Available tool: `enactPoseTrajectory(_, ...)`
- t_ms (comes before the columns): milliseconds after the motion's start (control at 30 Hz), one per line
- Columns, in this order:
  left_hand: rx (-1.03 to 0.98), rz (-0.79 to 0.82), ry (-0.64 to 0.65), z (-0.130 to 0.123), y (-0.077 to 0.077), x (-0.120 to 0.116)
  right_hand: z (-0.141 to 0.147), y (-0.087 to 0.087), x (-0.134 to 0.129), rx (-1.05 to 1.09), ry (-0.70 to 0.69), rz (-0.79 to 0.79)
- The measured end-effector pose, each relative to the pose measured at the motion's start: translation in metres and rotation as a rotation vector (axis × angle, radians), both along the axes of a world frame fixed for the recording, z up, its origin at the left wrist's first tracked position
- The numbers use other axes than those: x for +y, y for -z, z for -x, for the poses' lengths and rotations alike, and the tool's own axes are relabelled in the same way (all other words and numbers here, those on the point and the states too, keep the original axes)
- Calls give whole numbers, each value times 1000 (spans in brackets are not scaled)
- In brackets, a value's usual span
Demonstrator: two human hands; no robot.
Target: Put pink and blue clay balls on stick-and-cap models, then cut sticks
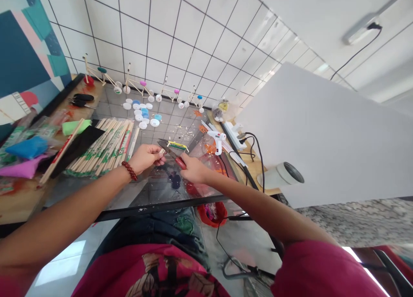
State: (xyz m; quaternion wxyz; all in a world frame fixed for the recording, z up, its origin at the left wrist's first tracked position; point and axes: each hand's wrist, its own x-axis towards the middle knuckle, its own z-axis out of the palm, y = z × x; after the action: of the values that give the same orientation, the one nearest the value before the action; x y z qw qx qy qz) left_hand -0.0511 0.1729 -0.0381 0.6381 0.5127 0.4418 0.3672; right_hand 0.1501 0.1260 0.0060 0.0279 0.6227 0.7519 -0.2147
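Red-handled knife (180,162) sits in your right hand (195,169), fingers closed around its handle, blade angled toward your left hand (145,157), whose fingertips pinch a short wooden stick (161,151) against the blade. Four stick models on bottle-cap wheels (135,87) stand built along the far side, while loose bottle caps (140,113) and a heap of paper-sleeved wooden chopsticks (103,146) look left to use. A white hot glue gun (217,140) lies near a power strip (232,134) on your right, beyond the black-framed glass tabletop (151,206). White wall tiles (180,35) rise behind, and a white board (325,129) fills the right side
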Motion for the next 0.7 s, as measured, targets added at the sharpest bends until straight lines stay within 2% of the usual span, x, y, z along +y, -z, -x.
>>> enactPoseTrajectory(333, 83, -54, 81, 1, -5, -3, -3, 0, 2, 76, 4, 30)
enactPoseTrajectory(533, 175, -96, -60, 1, 4, 2, 15, 0, 2, 103, 14, 23)
enactPoseTrajectory(700, 267, -126, -126, 10, 0, 12, 29, -1, 6, 92, 15, -7)
